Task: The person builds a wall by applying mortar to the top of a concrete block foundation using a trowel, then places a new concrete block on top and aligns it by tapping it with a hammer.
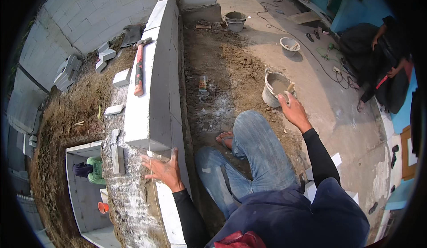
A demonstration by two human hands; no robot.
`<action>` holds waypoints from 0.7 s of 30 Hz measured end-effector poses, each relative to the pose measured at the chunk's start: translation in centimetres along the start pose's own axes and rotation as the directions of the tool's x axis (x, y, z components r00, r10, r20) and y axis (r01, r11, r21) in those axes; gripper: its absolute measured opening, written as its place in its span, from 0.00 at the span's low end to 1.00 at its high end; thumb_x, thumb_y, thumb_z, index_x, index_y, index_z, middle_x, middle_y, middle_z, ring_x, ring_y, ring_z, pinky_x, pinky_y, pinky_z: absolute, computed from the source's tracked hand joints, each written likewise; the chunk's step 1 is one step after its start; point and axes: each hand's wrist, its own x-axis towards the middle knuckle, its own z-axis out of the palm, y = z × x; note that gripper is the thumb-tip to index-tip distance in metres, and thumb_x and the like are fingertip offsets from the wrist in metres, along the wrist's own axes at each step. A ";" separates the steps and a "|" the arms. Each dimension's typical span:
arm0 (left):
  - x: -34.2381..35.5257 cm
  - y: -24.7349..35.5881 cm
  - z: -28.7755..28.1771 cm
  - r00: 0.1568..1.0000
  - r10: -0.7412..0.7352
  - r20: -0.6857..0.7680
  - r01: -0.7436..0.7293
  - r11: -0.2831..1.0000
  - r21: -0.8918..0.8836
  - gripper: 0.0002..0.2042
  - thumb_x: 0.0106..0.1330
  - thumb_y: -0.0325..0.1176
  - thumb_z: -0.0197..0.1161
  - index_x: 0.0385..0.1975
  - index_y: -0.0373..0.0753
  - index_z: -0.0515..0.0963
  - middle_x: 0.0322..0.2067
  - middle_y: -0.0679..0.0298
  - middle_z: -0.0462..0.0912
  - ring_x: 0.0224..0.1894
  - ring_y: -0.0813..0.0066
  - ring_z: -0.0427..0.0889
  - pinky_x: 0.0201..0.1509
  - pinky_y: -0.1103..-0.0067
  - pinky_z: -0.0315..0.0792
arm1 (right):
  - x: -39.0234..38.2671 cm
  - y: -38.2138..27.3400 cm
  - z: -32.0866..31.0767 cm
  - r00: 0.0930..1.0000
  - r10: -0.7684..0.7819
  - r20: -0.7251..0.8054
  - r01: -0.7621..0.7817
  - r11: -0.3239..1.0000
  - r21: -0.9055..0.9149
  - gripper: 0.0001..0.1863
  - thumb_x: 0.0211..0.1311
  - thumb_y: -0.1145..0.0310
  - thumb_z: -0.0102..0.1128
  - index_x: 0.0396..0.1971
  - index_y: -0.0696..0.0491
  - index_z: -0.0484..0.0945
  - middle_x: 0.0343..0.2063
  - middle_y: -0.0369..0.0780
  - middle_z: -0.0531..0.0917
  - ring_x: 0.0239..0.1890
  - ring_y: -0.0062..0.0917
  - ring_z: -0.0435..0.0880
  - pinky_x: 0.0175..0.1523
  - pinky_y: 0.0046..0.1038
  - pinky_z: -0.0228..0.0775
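Grey mortar bucket [268, 97] at dirt-side edge of concrete floor [322, 121]; probably heavy, stiff, grab by rim. Right hand [294, 111] at wooden handle [291, 87], can't tell if pinching; left hand [167, 170] fingers spread, block wall's [162, 79] near end.

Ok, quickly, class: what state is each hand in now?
Left hand: open, spread beside the end of the white block wall.
Right hand: at the mortar bucket, near a wooden handle; grip cannot be told.

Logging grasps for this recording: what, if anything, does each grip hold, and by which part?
Right grip: at the wooden handle over the bucket. Left grip: at a pale piece. Whether either is held cannot be told.
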 end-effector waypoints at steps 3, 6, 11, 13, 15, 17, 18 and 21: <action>-7.1 2.9 -0.9 0.972 0.227 0.055 -0.209 0.952 -0.222 0.48 0.66 0.52 0.71 0.76 0.28 0.53 0.75 0.39 0.57 0.79 0.39 0.51 0.76 0.35 0.31 | -8.4 14.1 -5.0 0.911 0.395 0.115 -0.402 0.914 0.047 0.43 0.75 0.36 0.45 0.68 0.63 0.69 0.37 0.54 0.84 0.39 0.38 0.86 0.46 0.38 0.77; -9.4 5.6 -1.7 0.896 0.407 0.180 -0.251 0.795 -0.552 0.31 0.68 0.28 0.62 0.73 0.35 0.65 0.73 0.41 0.62 0.75 0.40 0.62 0.80 0.51 0.47 | -14.3 16.4 -6.1 0.781 0.599 0.177 -0.624 0.754 0.204 0.42 0.75 0.36 0.47 0.67 0.62 0.70 0.21 0.40 0.78 0.18 0.21 0.76 0.24 0.28 0.70; -9.3 7.4 1.0 0.838 0.473 0.274 -0.076 0.598 -0.798 0.29 0.64 0.12 0.50 0.68 0.30 0.70 0.75 0.44 0.60 0.71 0.48 0.72 0.72 0.65 0.69 | -15.7 20.0 -4.7 0.756 0.575 0.313 -0.636 0.759 0.140 0.42 0.74 0.34 0.47 0.66 0.59 0.73 0.19 0.37 0.77 0.17 0.20 0.75 0.25 0.26 0.72; -9.1 8.0 1.7 0.829 0.489 0.272 -0.083 0.588 -0.804 0.28 0.64 0.10 0.48 0.67 0.28 0.70 0.76 0.45 0.59 0.70 0.50 0.74 0.71 0.67 0.71 | -14.4 19.4 -5.1 0.779 0.559 0.284 -0.608 0.784 0.125 0.41 0.74 0.34 0.48 0.65 0.60 0.74 0.19 0.38 0.78 0.17 0.21 0.76 0.26 0.26 0.72; -9.6 9.1 2.5 0.818 0.497 0.290 -0.073 0.589 -0.805 0.27 0.66 0.10 0.48 0.67 0.28 0.70 0.76 0.46 0.59 0.69 0.50 0.75 0.70 0.68 0.72 | -11.9 19.5 -6.2 0.803 0.529 0.274 -0.570 0.816 0.094 0.41 0.74 0.35 0.49 0.65 0.60 0.75 0.20 0.38 0.78 0.18 0.21 0.77 0.26 0.26 0.73; -10.8 11.0 3.7 0.797 0.509 0.325 -0.049 0.591 -0.805 0.26 0.67 0.10 0.48 0.67 0.28 0.70 0.76 0.47 0.59 0.68 0.50 0.75 0.70 0.68 0.72 | -8.0 20.3 -7.5 0.824 0.494 0.278 -0.527 0.848 0.056 0.41 0.74 0.35 0.49 0.65 0.59 0.75 0.20 0.38 0.78 0.19 0.21 0.78 0.26 0.26 0.73; -11.2 12.4 4.4 0.789 0.520 0.327 -0.039 0.574 -0.818 0.25 0.68 0.11 0.49 0.66 0.29 0.71 0.76 0.48 0.60 0.68 0.51 0.76 0.69 0.68 0.73 | -5.3 20.3 -7.9 0.854 0.456 0.249 -0.476 0.879 0.022 0.40 0.74 0.36 0.49 0.64 0.60 0.76 0.21 0.39 0.80 0.18 0.22 0.79 0.28 0.27 0.74; -12.5 16.9 6.3 0.721 0.531 0.446 0.048 0.603 -0.796 0.28 0.69 0.11 0.50 0.70 0.32 0.68 0.78 0.52 0.58 0.67 0.58 0.78 0.67 0.73 0.73 | 5.5 20.4 -8.4 0.938 0.294 0.182 -0.264 0.949 -0.171 0.40 0.74 0.37 0.49 0.59 0.64 0.78 0.25 0.46 0.84 0.24 0.28 0.84 0.36 0.33 0.78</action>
